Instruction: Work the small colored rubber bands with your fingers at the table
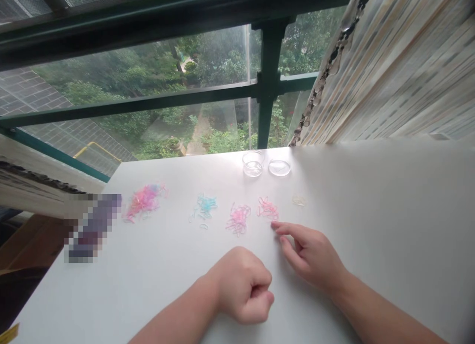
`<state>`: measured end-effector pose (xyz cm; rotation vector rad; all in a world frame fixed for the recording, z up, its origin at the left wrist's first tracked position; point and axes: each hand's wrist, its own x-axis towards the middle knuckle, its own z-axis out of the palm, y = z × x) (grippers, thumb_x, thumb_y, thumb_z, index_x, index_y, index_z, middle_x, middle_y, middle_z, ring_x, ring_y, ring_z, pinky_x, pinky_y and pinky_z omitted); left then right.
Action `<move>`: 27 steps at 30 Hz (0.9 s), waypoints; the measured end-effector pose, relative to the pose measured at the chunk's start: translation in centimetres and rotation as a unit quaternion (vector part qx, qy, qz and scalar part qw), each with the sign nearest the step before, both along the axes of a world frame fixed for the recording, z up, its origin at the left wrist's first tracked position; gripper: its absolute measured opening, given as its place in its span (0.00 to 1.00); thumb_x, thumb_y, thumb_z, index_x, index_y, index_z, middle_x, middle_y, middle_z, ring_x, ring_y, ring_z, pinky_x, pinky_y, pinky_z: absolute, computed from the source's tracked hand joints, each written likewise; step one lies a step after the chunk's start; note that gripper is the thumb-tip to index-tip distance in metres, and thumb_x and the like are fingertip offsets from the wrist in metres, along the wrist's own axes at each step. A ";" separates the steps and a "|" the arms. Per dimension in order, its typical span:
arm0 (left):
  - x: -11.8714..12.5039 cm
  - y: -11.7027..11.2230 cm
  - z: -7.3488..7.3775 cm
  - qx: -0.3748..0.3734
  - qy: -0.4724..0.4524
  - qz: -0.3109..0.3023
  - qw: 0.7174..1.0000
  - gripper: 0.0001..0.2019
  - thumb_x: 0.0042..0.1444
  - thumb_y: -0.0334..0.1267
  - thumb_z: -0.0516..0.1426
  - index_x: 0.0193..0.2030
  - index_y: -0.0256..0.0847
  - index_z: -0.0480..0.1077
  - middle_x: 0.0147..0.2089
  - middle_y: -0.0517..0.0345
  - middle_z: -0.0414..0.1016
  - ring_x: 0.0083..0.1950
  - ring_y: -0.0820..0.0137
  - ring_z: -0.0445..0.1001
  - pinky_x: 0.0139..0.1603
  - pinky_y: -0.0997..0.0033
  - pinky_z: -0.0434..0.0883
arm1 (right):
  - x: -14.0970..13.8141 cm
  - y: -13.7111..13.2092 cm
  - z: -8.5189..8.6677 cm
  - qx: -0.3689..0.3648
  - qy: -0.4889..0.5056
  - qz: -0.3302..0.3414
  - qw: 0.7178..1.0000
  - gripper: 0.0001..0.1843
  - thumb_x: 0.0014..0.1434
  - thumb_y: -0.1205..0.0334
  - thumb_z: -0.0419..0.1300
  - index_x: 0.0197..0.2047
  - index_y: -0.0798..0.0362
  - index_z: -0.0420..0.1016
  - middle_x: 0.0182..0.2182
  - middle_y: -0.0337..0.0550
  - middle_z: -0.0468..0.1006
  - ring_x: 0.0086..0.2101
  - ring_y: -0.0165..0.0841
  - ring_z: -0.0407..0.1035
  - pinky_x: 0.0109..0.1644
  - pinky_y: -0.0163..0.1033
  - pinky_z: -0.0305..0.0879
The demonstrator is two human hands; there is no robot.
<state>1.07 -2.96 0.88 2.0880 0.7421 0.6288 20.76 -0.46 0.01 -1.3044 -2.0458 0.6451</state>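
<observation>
My left hand (245, 287) is curled into a fist above the near part of the white table (156, 279); whatever it may hold is hidden inside. To its right, my right hand (311, 252) reaches forward with thumb and fingers apart. Its fingertips are at the near edge of a small pile of pink elastic bands (267, 208); whether they touch a band I cannot tell. Left of that pile lie lilac-pink bands (239, 219), then light blue bands (206, 206). A few pale clear bands (299, 201) lie to the right.
A larger heap of mixed pink, orange and purple bands (144, 201) lies at the far left, beside a blurred-out purple object (95, 227). A clear round dish (253, 165) and its clear lid (279, 168) stand at the back edge, before the window. A curtain (389, 67) hangs at right.
</observation>
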 end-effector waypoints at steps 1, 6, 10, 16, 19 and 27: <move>0.0 0.0 -0.1 -0.019 0.010 -0.008 1.000 0.10 0.34 0.30 0.50 0.15 0.39 0.47 0.13 0.65 0.45 0.17 0.77 0.42 0.18 0.73 0.48 | 0.1 0.0 -0.1 0.010 0.007 0.003 1.000 0.09 0.55 0.68 0.53 0.38 0.50 0.73 0.43 0.41 0.80 0.36 0.33 0.76 0.38 0.36 0.73; -0.3 0.4 -0.3 -0.081 0.050 -0.032 0.995 0.10 0.35 0.31 0.52 0.14 0.39 0.49 0.13 0.65 0.47 0.16 0.78 0.44 0.18 0.73 0.49 | 0.2 -0.1 -0.5 0.009 0.020 0.040 0.999 0.12 0.56 0.68 0.52 0.39 0.50 0.74 0.41 0.39 0.81 0.41 0.32 0.76 0.45 0.35 0.73; -0.4 0.7 -0.6 -0.108 0.057 -0.040 0.992 0.10 0.35 0.32 0.53 0.14 0.38 0.51 0.13 0.65 0.48 0.16 0.79 0.46 0.18 0.74 0.50 | 0.0 0.1 -0.9 -0.005 -0.001 0.035 0.999 0.13 0.57 0.66 0.53 0.42 0.49 0.75 0.45 0.40 0.79 0.44 0.33 0.74 0.48 0.37 0.73; -0.5 1.2 -1.1 -0.110 0.052 -0.037 0.992 0.11 0.37 0.31 0.53 0.15 0.38 0.51 0.13 0.66 0.48 0.16 0.80 0.47 0.17 0.75 0.49 | 0.0 0.3 -1.4 -0.006 0.016 0.050 0.999 0.13 0.58 0.63 0.52 0.43 0.50 0.76 0.45 0.42 0.79 0.44 0.33 0.74 0.49 0.38 0.72; -0.5 1.7 -1.2 -0.091 0.057 -0.040 0.993 0.12 0.39 0.32 0.53 0.15 0.38 0.51 0.13 0.66 0.46 0.16 0.80 0.47 0.16 0.76 0.49 | -0.2 0.5 -1.4 -0.029 0.030 0.052 0.998 0.13 0.59 0.62 0.52 0.41 0.50 0.77 0.44 0.43 0.80 0.44 0.35 0.74 0.49 0.40 0.72; -0.5 1.9 2.2 0.049 0.044 -0.011 0.998 0.21 0.51 0.48 0.51 0.15 0.40 0.49 0.12 0.65 0.46 0.15 0.79 0.48 0.16 0.74 0.50 | -0.9 1.0 -1.0 -0.061 0.068 0.051 0.994 0.15 0.60 0.58 0.51 0.39 0.49 0.79 0.41 0.43 0.81 0.43 0.39 0.74 0.48 0.47 0.70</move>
